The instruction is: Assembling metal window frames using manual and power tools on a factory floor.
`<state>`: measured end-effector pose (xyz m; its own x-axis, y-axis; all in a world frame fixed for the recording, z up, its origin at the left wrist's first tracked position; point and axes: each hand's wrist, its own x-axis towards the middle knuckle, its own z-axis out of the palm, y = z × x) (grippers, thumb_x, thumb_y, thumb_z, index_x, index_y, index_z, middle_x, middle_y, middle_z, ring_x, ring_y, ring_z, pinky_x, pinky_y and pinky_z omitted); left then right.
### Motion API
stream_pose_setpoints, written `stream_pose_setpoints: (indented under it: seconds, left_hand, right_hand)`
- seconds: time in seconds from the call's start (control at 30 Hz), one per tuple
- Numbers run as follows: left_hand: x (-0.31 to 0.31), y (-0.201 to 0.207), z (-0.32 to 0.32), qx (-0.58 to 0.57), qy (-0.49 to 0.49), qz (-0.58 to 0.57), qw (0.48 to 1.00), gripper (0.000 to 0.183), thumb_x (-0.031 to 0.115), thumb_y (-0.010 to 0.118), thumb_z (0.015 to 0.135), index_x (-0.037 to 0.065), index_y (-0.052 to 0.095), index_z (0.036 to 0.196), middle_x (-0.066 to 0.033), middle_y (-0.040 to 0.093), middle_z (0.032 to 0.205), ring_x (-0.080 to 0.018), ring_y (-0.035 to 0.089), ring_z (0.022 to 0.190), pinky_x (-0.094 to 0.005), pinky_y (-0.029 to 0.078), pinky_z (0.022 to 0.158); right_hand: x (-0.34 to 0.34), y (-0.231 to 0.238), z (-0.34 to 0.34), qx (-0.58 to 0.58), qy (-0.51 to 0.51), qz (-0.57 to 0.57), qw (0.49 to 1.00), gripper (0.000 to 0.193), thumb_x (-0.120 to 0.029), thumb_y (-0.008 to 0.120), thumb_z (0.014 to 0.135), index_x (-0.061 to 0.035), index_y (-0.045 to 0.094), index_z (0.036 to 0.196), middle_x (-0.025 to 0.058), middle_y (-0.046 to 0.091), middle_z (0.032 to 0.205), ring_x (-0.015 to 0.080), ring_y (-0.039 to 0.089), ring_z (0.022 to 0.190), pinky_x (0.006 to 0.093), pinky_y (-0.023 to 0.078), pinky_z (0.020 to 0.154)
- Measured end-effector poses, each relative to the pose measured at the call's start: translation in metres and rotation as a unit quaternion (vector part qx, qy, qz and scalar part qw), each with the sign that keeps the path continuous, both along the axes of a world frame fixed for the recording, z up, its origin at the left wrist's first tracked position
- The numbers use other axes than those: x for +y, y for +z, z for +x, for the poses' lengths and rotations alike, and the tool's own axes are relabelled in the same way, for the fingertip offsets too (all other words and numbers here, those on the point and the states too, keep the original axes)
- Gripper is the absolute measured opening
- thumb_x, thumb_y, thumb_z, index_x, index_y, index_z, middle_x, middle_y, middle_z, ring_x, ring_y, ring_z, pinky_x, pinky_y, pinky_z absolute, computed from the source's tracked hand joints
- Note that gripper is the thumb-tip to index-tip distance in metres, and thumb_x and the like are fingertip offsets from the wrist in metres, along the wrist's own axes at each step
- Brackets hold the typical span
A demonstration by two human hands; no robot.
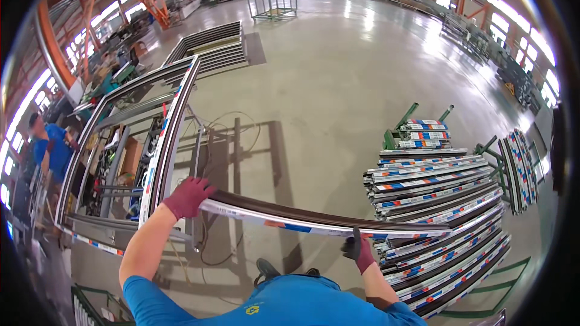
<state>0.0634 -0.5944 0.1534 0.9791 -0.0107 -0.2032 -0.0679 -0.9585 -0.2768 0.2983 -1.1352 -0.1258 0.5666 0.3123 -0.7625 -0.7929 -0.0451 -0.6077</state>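
Note:
A long profile bar [290, 214], dark on top with a pale, colour-labelled film on its near side, stretches across in front of me. My left hand [188, 197], in a maroon glove, is closed over its left end, beside the large rectangular frame [167, 136]. Farther along the bar, my right hand [360, 250], in a black and maroon glove, grips it from the near side with the thumb up; its other fingers are partly hidden. The bar's right end reaches over a stack of similar profiles [435, 176].
Under the frame is a metal stand [197, 175] with tools. A thin hose [257, 136] loops on the floor. At the left a person in blue [57, 150] stands by the frame. Green racks [501, 287] hold profiles at the right. Beyond lies a slatted frame [232, 54].

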Motion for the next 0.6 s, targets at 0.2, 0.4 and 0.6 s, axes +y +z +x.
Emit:
stream_pose_setpoints:
  seconds: [0.2, 0.4, 0.6]
  left_hand:
    - [-0.016, 0.035, 0.005, -0.062, -0.015, 0.043, 0.997, 0.081, 0.021, 0.086, 0.064, 0.011, 0.058, 0.139, -0.0157, 0.060, 0.136, -0.0349, 0.056, 0.131, -0.0487, 0.041, 0.116]
    - [-0.003, 0.034, 0.015, -0.123, -0.083, 0.087, 0.985, 0.069, 0.021, 0.080, 0.071, 0.012, 0.059, 0.136, -0.0143, 0.058, 0.139, -0.0341, 0.055, 0.130, -0.0492, 0.040, 0.116]
    - [0.062, -0.020, 0.054, -0.407, 0.341, 0.084, 0.843, 0.079, 0.033, 0.079, 0.083, 0.006, 0.050, 0.152, -0.0243, 0.042, 0.159, -0.0432, 0.036, 0.151, -0.0598, 0.022, 0.128]
  right_hand:
    - [-0.050, 0.077, 0.003, -0.689, 0.086, -0.411, 0.591, 0.098, -0.040, 0.093, 0.067, -0.0027, 0.050, 0.146, 0.0253, 0.051, 0.148, 0.0421, 0.049, 0.137, 0.0566, 0.037, 0.115]
    - [-0.097, 0.020, 0.106, -0.635, 0.301, -0.415, 0.578, 0.093, -0.032, 0.088, 0.065, -0.0056, 0.050, 0.145, 0.0221, 0.057, 0.134, 0.0425, 0.051, 0.131, 0.0575, 0.035, 0.119]
    - [-0.007, 0.055, 0.103, -0.614, 0.346, -0.440, 0.556, 0.078, -0.033, 0.086, 0.061, -0.0029, 0.056, 0.126, 0.0217, 0.060, 0.122, 0.0432, 0.058, 0.118, 0.0546, 0.046, 0.106]
